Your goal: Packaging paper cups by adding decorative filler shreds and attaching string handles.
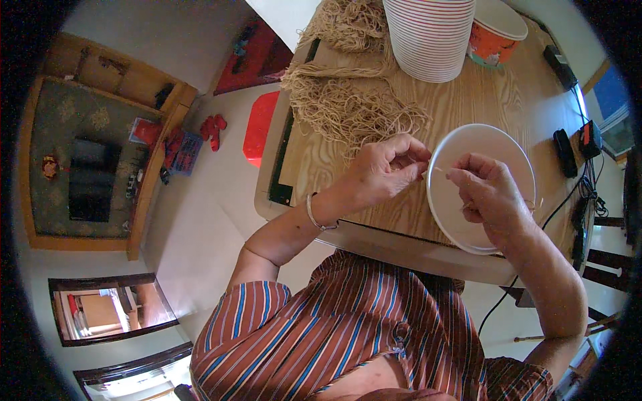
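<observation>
your left hand (391, 170) has its thumb and fingertips drawn close together at the near-left rim of the white tub (461, 217); whether it grips the rim, a strand or nothing, you cannot tell from this angle. your right hand (491, 197) reaches in front of the tub's open mouth, thumb and forefinger pinched on what looks like a short pale strand (439, 174). so small a pinch probably suits something that thin, and keeping the hands near each other likely lets both work at one spot on the rim.

the tub tips its mouth toward you, which seems to give you a view of the inside and of the rim together. a thin tan end pokes out by its right edge.

beyond your left hand, the loose heap of tan cord (358, 110) lies on the wooden bench (391, 217), perhaps to stay within easy reach. another tan bundle (351, 27) lies behind it.

farther back, the stack of tubs (431, 37) stands nested, which saves room, beside an orange-patterned tub (495, 43). black cables (588, 190) bunch along the right edge, apart from the cord.
</observation>
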Motion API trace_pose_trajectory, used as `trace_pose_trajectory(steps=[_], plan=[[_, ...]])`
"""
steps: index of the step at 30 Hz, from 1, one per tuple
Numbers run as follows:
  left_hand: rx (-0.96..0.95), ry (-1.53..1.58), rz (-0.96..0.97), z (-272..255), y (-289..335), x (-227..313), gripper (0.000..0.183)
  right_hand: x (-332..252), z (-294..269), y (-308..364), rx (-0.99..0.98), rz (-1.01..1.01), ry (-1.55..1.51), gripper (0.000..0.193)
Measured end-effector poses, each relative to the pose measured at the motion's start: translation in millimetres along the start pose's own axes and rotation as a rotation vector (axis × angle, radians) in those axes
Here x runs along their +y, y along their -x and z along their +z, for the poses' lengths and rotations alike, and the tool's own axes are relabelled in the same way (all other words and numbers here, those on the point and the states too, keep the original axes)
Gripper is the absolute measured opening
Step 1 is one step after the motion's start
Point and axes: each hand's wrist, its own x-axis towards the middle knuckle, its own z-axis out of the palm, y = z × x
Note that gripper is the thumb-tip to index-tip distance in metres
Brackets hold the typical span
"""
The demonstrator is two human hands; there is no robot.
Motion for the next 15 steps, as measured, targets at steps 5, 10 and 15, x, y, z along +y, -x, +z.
trace_pose_trajectory(steps=[5,10,15], plan=[[0.013,0.008,-0.006,-0.4,3.8,-1.2,0.017,1.0,2.9,0.3,0.002,-0.006,0.005,0.019],[0.009,0.022,-0.007,-0.9,5.0,-4.3,0.020,0.9,5.6,0.0,0.010,-0.006,-0.001,0.017],[-0.010,0.028,-0.077,-1.7,5.8,-2.9,0.022,2.8,5.6,-2.2,-0.013,-0.019,-0.017,0.016]])
